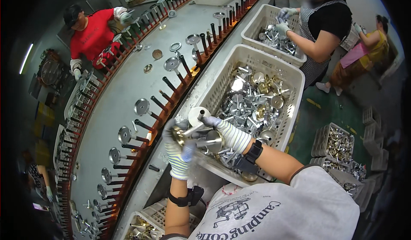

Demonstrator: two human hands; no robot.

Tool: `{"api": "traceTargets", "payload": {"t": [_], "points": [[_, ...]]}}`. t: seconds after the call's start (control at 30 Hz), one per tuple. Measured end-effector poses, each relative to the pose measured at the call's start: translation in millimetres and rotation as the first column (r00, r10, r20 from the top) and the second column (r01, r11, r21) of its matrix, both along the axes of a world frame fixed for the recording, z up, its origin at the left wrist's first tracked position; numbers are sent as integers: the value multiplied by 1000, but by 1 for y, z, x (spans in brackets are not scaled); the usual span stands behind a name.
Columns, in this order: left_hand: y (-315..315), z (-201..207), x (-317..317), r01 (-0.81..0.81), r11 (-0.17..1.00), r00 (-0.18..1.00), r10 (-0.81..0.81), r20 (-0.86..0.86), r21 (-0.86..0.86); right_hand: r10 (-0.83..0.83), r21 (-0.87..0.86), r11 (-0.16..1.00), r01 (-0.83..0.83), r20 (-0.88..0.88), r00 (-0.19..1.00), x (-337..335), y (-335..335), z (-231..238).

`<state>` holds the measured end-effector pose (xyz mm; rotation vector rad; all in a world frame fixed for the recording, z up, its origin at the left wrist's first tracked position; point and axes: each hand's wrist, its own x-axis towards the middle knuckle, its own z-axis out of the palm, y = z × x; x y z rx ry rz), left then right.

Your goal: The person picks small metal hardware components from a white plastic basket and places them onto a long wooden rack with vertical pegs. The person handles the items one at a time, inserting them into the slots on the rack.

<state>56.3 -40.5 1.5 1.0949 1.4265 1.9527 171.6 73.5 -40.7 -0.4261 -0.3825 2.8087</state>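
Both my hands wear striped white knit gloves and meet over the near left corner of a white plastic basket (295,99). My left hand (176,154) is closed around a brass-coloured disc-headed metal part (179,134) with a tube stem. In my right hand (231,133), the fingers pinch a silver disc-headed part (198,115) by its tube stem. Another disc-headed part (215,140) lies between the hands, its stem pointing left; I cannot tell which hand supports it. Heaped in the basket are many loose silver and brass-coloured disc-headed parts (248,99).
Left of me a grey table carries a curved track (158,131) of upright dark pegs, several topped with disc-headed parts (142,107). A co-worker (325,26) handles parts at the basket (261,15) ahead. Across the table stands a person in red (92,34). Stacked baskets (338,146) sit right.
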Motion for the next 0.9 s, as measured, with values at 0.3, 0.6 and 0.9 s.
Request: {"api": "traceTargets", "payload": {"t": [0.3,0.6,0.9], "points": [[8,-28,-51,-168,983,985,171,31,-74,-47,7,999,47,-41,998,-8,-6,-9],[-23,-9,-3,133,920,972,-193,-132,-368,-228,-66,970,234,85,970,-20,-29,-18],[-41,-37,-76,-160,979,986,152,-67,-124,-243,39,970,241,72,967,-14,-27,-14]]}}
